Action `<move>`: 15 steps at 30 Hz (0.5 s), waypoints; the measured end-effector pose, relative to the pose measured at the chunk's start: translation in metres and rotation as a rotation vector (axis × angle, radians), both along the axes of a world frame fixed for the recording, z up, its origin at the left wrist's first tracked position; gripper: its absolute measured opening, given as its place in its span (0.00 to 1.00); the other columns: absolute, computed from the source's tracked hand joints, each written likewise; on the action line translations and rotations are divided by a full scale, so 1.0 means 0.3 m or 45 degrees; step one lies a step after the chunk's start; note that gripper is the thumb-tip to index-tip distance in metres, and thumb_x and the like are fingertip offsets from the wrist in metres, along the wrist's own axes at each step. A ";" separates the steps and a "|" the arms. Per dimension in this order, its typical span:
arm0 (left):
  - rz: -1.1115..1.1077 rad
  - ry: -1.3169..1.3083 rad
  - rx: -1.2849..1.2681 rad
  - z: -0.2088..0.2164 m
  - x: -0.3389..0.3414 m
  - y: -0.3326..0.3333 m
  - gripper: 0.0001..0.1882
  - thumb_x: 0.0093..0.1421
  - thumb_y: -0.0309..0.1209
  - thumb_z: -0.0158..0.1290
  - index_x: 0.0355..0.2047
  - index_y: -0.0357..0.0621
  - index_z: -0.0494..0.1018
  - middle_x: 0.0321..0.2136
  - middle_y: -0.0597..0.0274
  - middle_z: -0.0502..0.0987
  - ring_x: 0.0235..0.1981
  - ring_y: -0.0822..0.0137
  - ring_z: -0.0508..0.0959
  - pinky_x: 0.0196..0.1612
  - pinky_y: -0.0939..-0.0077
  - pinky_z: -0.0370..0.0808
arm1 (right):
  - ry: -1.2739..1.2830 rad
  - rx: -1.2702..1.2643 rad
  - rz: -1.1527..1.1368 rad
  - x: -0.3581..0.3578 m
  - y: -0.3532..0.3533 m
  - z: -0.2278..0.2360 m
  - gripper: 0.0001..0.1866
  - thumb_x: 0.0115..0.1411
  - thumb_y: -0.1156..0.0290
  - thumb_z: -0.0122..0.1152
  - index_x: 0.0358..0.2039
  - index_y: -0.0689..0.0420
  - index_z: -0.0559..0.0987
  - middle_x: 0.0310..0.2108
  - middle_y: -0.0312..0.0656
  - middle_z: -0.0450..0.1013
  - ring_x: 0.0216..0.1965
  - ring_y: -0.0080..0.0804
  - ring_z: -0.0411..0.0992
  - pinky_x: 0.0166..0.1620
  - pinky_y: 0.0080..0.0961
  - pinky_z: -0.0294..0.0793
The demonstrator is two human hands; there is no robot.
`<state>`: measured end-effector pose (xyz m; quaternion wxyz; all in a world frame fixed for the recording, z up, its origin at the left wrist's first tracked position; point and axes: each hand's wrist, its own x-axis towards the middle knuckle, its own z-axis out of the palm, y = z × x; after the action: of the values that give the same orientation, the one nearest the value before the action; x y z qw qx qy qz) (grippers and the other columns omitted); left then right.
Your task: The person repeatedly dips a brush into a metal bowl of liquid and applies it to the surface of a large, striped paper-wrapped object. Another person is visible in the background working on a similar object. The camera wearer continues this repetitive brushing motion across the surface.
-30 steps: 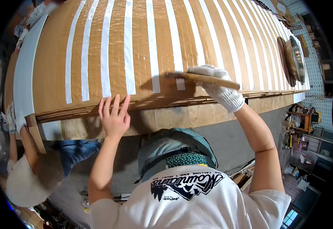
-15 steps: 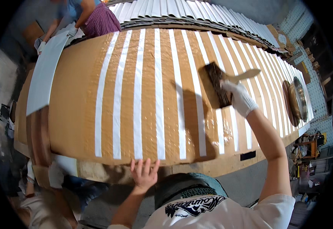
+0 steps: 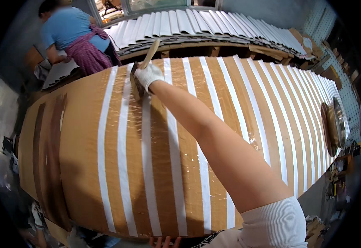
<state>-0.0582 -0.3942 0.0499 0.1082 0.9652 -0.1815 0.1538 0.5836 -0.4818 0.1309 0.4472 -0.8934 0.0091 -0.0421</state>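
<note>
My right hand [image 3: 150, 77], in a white glove, grips the wooden handle of a wide flat brush [image 3: 150, 53]. The brush's dark head meets the wet brown surface toward the far left, over the white strips [image 3: 149, 165]. These strips show between overlapping brown sheets [image 3: 83, 165] that cover the big table. Part of my bare left hand [image 3: 165, 242] shows at the near table edge, fingers apart and holding nothing; the rest is cut off by the frame.
A metal bowl [image 3: 335, 124] stands at the right end. White folded sheets [image 3: 176, 22] lie stacked behind the table. One co-worker [image 3: 77, 37] stands at the far left, turned away; another's gloved hand [image 3: 37, 215] is at the near left. Dark brown strips [image 3: 52, 157] lie on the left.
My right hand has swept the brush left and farther away. The white sheet has left the table's left end, and the far co-worker has turned away. The view has shifted.
</note>
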 end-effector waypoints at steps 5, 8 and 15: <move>-0.010 0.107 0.135 -0.298 -0.209 0.148 0.20 0.65 0.43 0.57 0.57 0.65 0.75 0.55 0.48 0.71 0.58 0.41 0.71 0.56 0.31 0.71 | 0.114 0.238 -0.329 0.025 -0.560 -0.023 0.27 0.60 0.47 0.57 0.41 0.59 0.85 0.42 0.55 0.81 0.47 0.51 0.80 0.49 0.43 0.78; -0.008 -0.009 0.123 -0.313 -0.197 0.155 0.21 0.63 0.42 0.57 0.58 0.66 0.74 0.54 0.49 0.70 0.57 0.41 0.72 0.56 0.30 0.70 | -0.163 0.210 -0.508 -0.063 -0.943 -0.048 0.30 0.56 0.45 0.61 0.49 0.58 0.80 0.47 0.57 0.79 0.49 0.54 0.78 0.50 0.43 0.77; -0.049 -0.118 0.190 -0.241 -0.107 0.122 0.21 0.62 0.44 0.57 0.57 0.67 0.76 0.57 0.52 0.70 0.59 0.40 0.70 0.60 0.26 0.65 | 0.094 -0.326 -0.963 -0.155 -1.500 0.021 0.40 0.57 0.34 0.58 0.49 0.61 0.82 0.44 0.56 0.81 0.50 0.53 0.79 0.51 0.45 0.76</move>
<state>-0.0902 -0.3576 -0.0225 0.0305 0.9588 -0.2158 0.1821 0.5371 -0.9318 0.1371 0.2846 -0.8765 0.3479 -0.1723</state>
